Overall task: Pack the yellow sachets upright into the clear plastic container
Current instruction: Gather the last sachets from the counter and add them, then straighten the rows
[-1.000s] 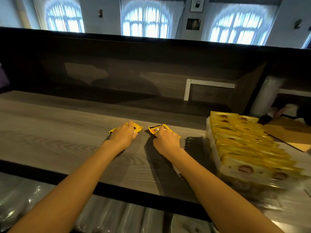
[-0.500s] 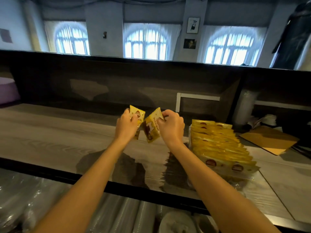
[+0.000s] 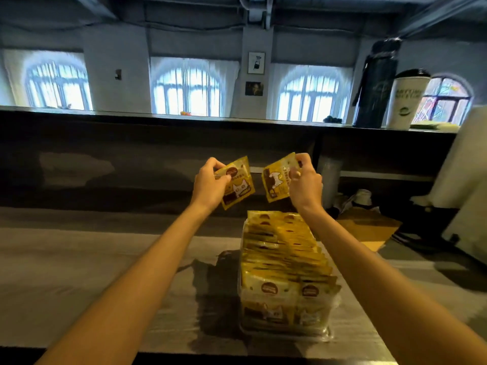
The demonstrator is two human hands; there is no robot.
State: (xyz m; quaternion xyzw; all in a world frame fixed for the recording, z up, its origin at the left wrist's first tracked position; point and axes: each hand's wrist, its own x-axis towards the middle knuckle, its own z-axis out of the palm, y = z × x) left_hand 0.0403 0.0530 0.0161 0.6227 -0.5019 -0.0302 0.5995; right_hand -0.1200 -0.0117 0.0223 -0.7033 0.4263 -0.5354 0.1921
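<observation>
Left hand (image 3: 209,183) pinches one yellow sachet (image 3: 238,183), right hand (image 3: 305,183) pinches another (image 3: 276,177), both raised above the far end of the clear container (image 3: 243,326), nearly full with upright rows. Judgement: turn each sachet vertical, lower into whatever gap remains, don't topple the packed ones.

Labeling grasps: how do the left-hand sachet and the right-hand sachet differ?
The left hand holds the left-hand sachet at its left edge; the right hand holds the right-hand sachet at its right edge. The left-hand sachet shows logo above cat; the right-hand sachet's print looks turned sideways. Both are yellow, aloft, apart.
</observation>
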